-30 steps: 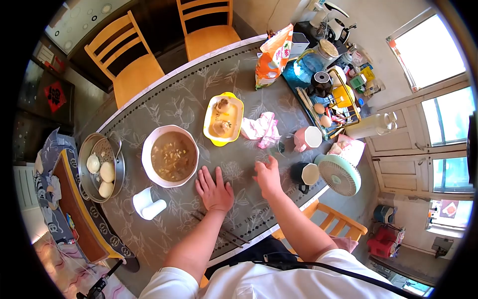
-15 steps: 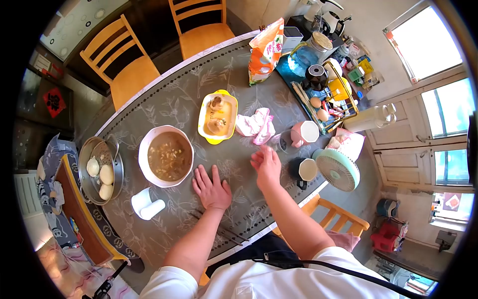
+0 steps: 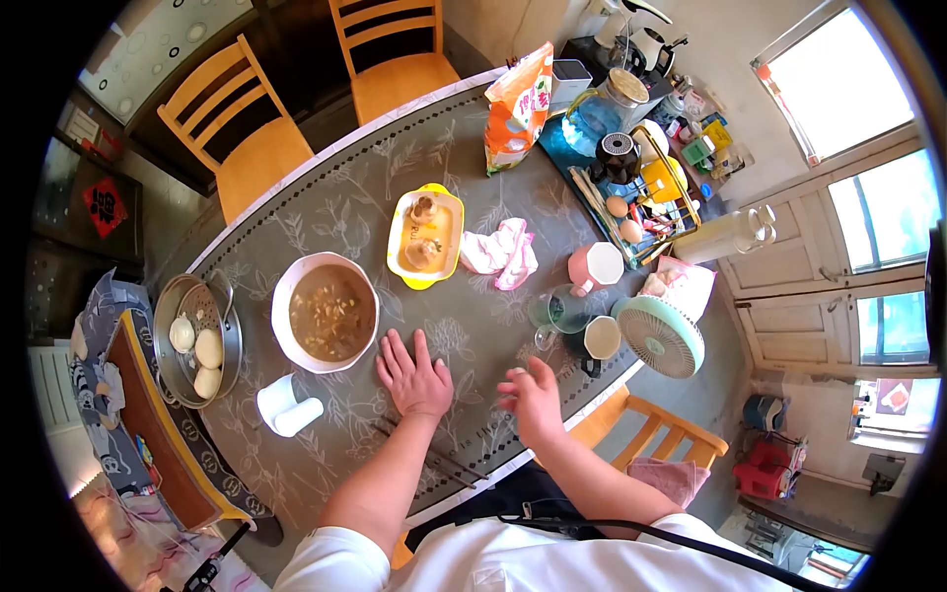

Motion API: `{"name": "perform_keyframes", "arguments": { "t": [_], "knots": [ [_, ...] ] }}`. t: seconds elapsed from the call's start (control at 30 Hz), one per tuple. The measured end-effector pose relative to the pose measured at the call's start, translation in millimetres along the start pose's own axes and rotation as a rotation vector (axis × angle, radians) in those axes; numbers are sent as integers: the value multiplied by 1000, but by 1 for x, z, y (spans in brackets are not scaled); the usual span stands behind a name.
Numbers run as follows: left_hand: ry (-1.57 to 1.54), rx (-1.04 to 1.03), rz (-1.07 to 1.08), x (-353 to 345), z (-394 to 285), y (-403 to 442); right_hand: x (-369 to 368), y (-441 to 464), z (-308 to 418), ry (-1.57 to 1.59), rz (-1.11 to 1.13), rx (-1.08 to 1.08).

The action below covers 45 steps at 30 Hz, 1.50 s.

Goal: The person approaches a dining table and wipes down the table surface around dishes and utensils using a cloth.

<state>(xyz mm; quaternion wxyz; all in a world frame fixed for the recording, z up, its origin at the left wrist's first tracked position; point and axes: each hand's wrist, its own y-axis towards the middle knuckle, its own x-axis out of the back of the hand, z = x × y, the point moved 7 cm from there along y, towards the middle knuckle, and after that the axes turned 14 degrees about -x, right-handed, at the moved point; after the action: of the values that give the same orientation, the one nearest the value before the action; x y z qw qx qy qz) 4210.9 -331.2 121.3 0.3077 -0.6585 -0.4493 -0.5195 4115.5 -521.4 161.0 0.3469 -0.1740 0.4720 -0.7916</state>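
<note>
My left hand [image 3: 414,377] lies flat on the table with fingers spread, just right of a pinkish-white bowl [image 3: 279,331] of brown soup. To its right, my right hand [image 3: 534,398] hovers over the table edge, fingers loosely bent and apart, with nothing in them. Nearest to it stands a clear glass mug [image 3: 558,310], its handle towards me. A pink mug [image 3: 596,264] and a dark mug with a pale inside [image 3: 601,338] are close beside the glass. Dark chopsticks [image 3: 456,469] lie partly under my left forearm.
Beyond my hands are a yellow-rimmed dish [image 3: 396,259] with food, a crumpled pink-white cloth [image 3: 501,253] and an orange bag [image 3: 518,109]. At left sit a metal pot [image 3: 233,360] with pale round pieces and a white curved object [image 3: 288,405]. A small fan [image 3: 659,337] stands right.
My right hand has drawn back towards me, away from the glass mug. The glass mug now shows nearer to me, overlapping the dark mug. My left hand stays flat; the view has shifted slightly.
</note>
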Motion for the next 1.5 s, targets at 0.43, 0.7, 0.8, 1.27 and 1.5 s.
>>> {"name": "perform_keyframes", "arguments": {
  "t": [0.43, 0.7, 0.8, 1.27, 1.5],
  "knots": [
    [-23, 16, 17, -2, 2, 0, -124, 165, 170, -1278, -582, 244],
    [-52, 1, 8, -4, 4, -1, -58, 277, 270, -1232, -993, -116],
    [-62, 8, 21, -2, 4, 1, -65, 282, 272, -1149, -887, -26],
    [-57, 14, 49, -3, 4, 3, -133, 226, 297, -1513, -346, 900],
    [-60, 16, 57, -4, 2, 2, -145, 203, 255, -1562, -226, 1087]
  ]
}}
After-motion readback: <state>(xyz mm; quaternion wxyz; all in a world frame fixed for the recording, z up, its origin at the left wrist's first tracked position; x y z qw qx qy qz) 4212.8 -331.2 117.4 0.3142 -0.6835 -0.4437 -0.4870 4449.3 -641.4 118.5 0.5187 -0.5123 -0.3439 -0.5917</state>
